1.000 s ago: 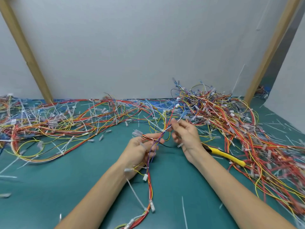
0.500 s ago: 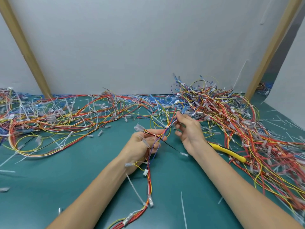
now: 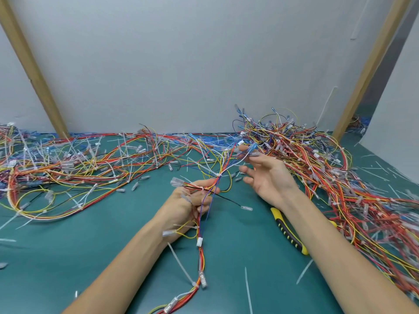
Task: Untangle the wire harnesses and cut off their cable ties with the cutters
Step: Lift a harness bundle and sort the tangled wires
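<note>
One wire harness, fingers of left hand clenched round it, fingers of right hand pinching its white strand, cutters beside right wrist

At centre frame, gripped in the left hand: a wire harness of red, yellow, orange and purple leads, trailing to the bottom edge with a white cable tie jutting out, upper strands fanned toward the right hand. Piled at right, a tangled harness heap; strewn across the left, looser harnesses. Flat on the green surface right of centre, yellow-and-black cutters, partly under the right forearm.
</note>
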{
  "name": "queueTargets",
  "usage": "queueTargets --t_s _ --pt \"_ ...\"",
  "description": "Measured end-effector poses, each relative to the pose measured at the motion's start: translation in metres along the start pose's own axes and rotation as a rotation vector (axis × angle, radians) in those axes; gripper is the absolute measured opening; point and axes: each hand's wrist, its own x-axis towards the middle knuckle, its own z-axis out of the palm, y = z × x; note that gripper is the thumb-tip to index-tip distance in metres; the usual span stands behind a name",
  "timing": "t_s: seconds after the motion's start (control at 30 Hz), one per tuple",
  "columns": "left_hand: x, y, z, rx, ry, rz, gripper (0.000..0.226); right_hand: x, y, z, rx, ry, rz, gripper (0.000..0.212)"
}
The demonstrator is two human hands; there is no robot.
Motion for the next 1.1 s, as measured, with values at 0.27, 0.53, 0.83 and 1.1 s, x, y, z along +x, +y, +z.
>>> queueTargets --t_s 0.27,0.53,0.83,1.1 --pt "0.007 -0.007 -0.012 0.075 -0.044 -0.025 0.061 0.0 0.006 -0.006 -0.169 -0.065 -0.084 0.027" --pt "-0.004 -0.001 -0.004 0.102 -0.047 -0.02 0.045 -0.001 0.005 0.002 -0.249 0.105 -0.143 0.015" --pt "-0.028 0.02 0.029 -0.104 -0.168 0.004 0.047 0.002 0.001 -0.004 -0.399 0.417 -0.193 0.017" --pt "-0.033 0.017 0.032 -0.122 -0.124 0.081 0.043 0.0 -0.01 -0.014 -0.249 0.433 -0.185 0.006"
